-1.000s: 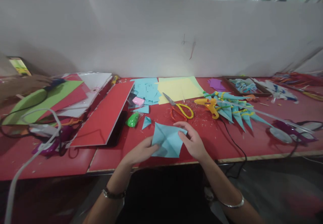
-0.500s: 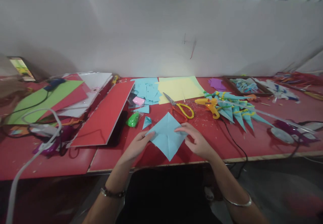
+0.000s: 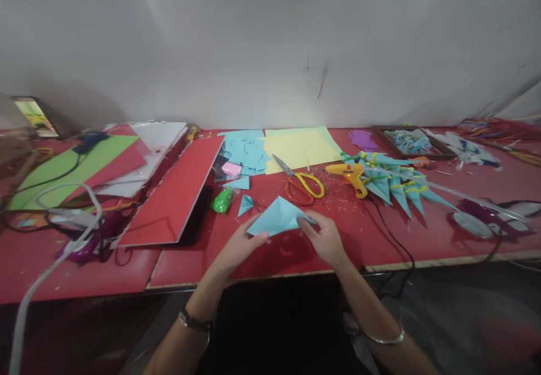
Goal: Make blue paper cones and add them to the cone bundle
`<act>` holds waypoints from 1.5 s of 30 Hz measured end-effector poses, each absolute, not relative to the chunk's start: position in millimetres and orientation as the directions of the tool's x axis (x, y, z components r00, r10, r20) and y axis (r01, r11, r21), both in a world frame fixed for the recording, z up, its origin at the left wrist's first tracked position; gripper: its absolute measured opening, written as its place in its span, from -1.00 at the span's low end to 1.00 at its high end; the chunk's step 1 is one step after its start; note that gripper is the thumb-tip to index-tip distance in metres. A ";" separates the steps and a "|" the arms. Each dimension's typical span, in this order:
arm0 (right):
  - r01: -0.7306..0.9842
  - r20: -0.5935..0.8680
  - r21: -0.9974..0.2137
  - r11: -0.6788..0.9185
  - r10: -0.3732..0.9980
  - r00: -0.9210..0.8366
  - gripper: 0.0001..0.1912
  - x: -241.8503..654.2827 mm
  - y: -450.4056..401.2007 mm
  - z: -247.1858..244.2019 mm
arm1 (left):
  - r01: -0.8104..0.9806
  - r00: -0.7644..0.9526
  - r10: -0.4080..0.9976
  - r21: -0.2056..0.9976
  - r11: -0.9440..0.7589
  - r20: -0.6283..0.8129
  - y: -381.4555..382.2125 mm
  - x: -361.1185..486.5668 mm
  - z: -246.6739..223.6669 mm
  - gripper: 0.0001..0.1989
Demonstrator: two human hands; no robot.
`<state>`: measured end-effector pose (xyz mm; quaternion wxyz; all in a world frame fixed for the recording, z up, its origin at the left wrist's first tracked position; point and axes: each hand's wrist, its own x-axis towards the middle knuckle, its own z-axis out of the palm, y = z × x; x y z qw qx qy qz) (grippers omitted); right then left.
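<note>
Between my hands is a light blue sheet of paper [image 3: 278, 217], bent into a triangle with its peak pointing away from me. My left hand [image 3: 242, 244] pinches its left corner, thumb on the near face. At the right corner my right hand [image 3: 324, 236] grips the paper between thumb and fingers. Just beyond the sheet lie scissors [image 3: 302, 181] with one yellow and one red handle. A small folded blue paper piece [image 3: 245, 204] rests left of the sheet, beside a green packet [image 3: 222, 200].
A yellow glue gun [image 3: 350, 177] lies right, against several blue paper cones [image 3: 395, 186]. Blue paper squares [image 3: 244, 151] and yellow sheets [image 3: 302, 148] are at the back. A red board [image 3: 173, 195] leans left, near a white cable [image 3: 54, 262]. A tray [image 3: 439, 148] stands back right.
The blue paper was spread out as a creased diamond; now its near corner is folded up and it shows as a triangle. Both hands have shifted slightly with its corners.
</note>
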<state>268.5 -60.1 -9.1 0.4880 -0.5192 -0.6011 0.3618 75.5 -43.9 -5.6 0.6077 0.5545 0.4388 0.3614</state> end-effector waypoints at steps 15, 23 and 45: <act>0.068 0.003 -0.998 0.003 1.000 -0.004 -0.82 261.1 -59.7 -26.2 | 0.160 0.221 0.967 0.983 0.087 -0.122 -42.9 96.7 -16.0 -0.76; -0.162 -0.035 -0.986 -0.030 0.999 0.030 -0.83 252.1 -60.4 -33.3 | -0.062 0.171 0.983 0.995 0.083 -0.071 -41.6 102.0 -21.6 -0.83; -0.145 0.030 -0.989 0.038 0.998 0.061 -0.76 254.3 -57.0 -50.1 | 0.004 0.173 0.979 0.994 0.107 -0.106 -37.2 104.2 -24.7 -0.77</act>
